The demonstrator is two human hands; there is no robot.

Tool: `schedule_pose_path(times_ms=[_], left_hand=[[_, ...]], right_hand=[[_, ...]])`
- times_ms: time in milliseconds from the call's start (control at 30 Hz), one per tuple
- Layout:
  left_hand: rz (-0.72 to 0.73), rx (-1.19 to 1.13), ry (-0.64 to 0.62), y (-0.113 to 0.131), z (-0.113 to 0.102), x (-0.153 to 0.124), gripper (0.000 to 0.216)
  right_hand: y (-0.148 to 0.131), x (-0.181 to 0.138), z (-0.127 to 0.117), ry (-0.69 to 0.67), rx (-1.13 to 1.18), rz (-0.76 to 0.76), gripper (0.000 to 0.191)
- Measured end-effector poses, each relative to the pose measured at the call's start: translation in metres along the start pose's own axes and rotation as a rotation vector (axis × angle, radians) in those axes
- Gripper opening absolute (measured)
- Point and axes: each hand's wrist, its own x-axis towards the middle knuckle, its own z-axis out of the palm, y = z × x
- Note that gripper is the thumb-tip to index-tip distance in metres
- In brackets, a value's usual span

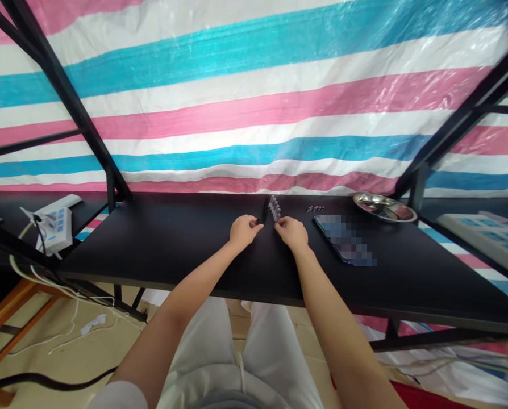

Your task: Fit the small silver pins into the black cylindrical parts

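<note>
Both my hands rest near the back of a black table [173,250]. My left hand [244,230] is curled with fingers pinched on a small dark part that is too small to name. My right hand [292,232] is closed in a pinch just below a short row of small clear-and-dark pieces [273,208] standing in a line. The two hands are a little apart, either side of that row. A few tiny dark parts [316,208] lie scattered to the right.
A phone [343,241] lies flat right of my right hand. A shallow metal dish [384,207] sits at the back right. A white power strip [53,224] with cables lies far left. Black frame bars rise on both sides before a striped tarp.
</note>
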Motion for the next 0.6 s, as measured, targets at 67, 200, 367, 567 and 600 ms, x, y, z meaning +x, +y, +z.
schedule_pose_path(times_ms=[67, 200, 367, 567, 600], left_hand=[[0.019, 0.080, -0.027, 0.007, 0.007, 0.005, 0.010], [-0.019, 0.192, -0.017, 0.017, 0.021, 0.014, 0.012], [-0.111, 0.209, 0.007, 0.014, 0.035, 0.019, 0.018], [-0.085, 0.383, -0.037, 0.004, 0.033, 0.009, 0.025], [-0.071, 0.405, -0.047, 0.004, 0.031, 0.007, 0.028]], right_hand=[[0.002, 0.000, 0.002, -0.009, -0.015, -0.002, 0.021], [0.004, 0.000, 0.003, -0.033, -0.026, -0.017, 0.023], [0.006, 0.001, 0.004, -0.025, -0.023, -0.027, 0.022], [0.007, 0.003, 0.004, -0.027, -0.018, -0.027, 0.022], [0.007, 0.003, 0.003, -0.038, -0.019, -0.023, 0.023]])
